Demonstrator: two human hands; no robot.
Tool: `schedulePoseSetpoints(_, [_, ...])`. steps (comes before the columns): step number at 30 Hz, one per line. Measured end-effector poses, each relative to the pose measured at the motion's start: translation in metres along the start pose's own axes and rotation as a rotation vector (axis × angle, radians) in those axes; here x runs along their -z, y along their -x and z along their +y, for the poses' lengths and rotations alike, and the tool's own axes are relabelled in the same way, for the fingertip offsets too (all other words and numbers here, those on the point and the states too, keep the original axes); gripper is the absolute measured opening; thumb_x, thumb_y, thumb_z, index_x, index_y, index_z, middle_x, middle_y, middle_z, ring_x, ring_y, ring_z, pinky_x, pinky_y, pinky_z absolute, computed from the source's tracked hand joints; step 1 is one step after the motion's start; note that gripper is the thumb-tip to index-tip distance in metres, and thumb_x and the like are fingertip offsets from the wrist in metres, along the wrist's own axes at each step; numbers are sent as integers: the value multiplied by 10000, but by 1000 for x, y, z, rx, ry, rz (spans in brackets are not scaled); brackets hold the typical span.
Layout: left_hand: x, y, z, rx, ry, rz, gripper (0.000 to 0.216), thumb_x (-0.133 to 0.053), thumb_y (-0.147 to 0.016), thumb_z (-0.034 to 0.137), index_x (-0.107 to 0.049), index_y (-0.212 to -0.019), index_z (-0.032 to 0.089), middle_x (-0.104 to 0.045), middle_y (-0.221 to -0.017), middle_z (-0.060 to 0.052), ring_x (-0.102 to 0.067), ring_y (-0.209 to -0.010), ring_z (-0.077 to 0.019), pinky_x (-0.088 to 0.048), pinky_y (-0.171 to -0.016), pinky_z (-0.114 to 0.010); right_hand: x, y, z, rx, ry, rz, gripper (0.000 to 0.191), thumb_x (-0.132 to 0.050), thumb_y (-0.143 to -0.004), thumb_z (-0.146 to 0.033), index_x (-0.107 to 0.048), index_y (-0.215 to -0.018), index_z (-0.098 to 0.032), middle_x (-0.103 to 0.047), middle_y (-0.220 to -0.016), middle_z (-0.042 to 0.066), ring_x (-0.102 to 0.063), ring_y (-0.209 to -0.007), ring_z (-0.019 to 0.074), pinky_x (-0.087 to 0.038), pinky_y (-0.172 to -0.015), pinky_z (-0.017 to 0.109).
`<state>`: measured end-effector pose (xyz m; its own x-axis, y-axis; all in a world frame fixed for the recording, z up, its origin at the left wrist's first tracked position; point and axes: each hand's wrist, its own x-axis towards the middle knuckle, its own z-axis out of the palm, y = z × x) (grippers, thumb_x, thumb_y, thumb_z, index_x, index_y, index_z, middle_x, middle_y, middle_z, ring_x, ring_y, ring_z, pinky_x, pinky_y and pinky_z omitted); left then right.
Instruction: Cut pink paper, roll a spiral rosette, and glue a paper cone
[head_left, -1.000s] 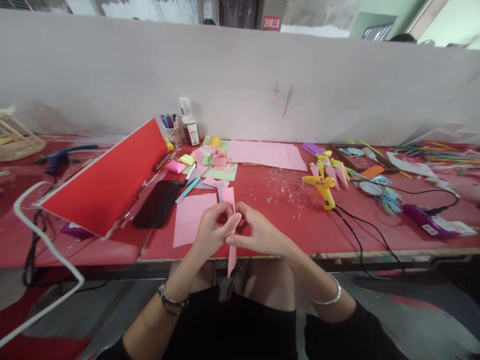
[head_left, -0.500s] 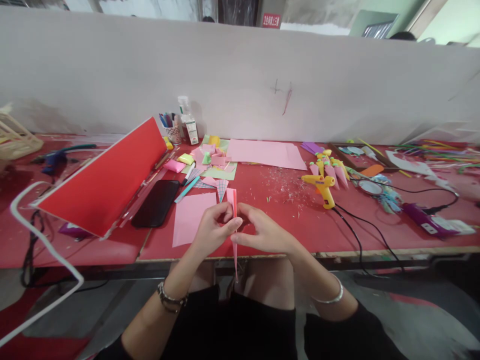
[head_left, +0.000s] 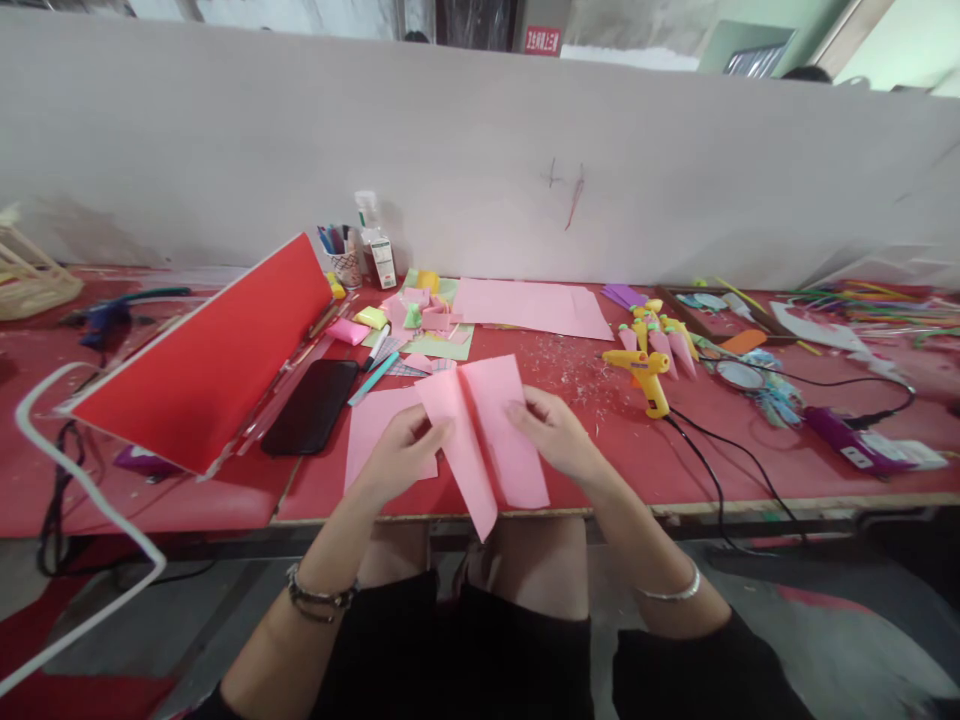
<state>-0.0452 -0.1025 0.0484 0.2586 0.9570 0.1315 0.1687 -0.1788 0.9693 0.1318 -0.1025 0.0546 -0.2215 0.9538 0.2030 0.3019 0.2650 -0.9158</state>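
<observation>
I hold a pink sheet of paper with a centre crease, spread open above the front edge of the red table. My left hand pinches its left half and my right hand pinches its right half, fingers closed on the paper. A second flat pink sheet lies on the table just under my left hand.
A tilted red board and a black phone lie to the left. A yellow glue gun with black cables sits right. Paper scraps, a pen cup, a bottle and a large pink sheet lie further back.
The pink paper was folded into a narrow strip between my hands; now it is unfolded wide, and my hands have moved apart to its two halves.
</observation>
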Motion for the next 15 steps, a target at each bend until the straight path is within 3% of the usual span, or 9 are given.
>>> schedulePoseSetpoints(4, [21,-4,-6,36,-135,106,215,-422,-630,337,-421,-495,169,-454,-473,22,-446,-474,-113,-374,-445,-218,21,-5,15,-193,-143,165,247,-516,-652,-400,-521,-638,-153,-511,-562,-25,-430,-498,85,-328,-455,202])
schedulePoseSetpoints(9, [26,-5,-24,83,-659,83,176,-431,-678,245,-552,-723,126,-571,-739,-68,-555,-722,-223,-444,-619,-311,36,-5,34,-363,-84,145,247,-526,-616,-386,-554,-630,-142,-554,-566,-14,-476,-519,106,-351,-475,218])
schedulePoseSetpoints(12, [14,-4,-33,-22,-1029,208,365,-502,-666,166,-504,-1022,84,-495,-1072,-175,-479,-1002,-309,-405,-799,-400,37,-5,43,-393,56,141,184,-507,-634,-314,-548,-608,-136,-547,-559,-19,-483,-532,108,-352,-486,217])
schedulePoseSetpoints(13, [9,-5,-35,-73,-1090,204,446,-508,-667,141,-454,-1106,89,-439,-1155,-189,-436,-1063,-317,-389,-832,-413,36,-5,46,-398,78,141,163,-504,-636,-292,-545,-611,-136,-546,-561,-18,-487,-536,109,-353,-487,217])
schedulePoseSetpoints(15, [0,-9,-37,-190,-1133,82,509,-474,-689,84,-387,-1188,134,-375,-1235,-171,-394,-1118,-297,-361,-878,-420,36,-5,51,-406,88,146,122,-498,-639,-255,-532,-638,-138,-558,-589,-11,-506,-552,115,-366,-495,218])
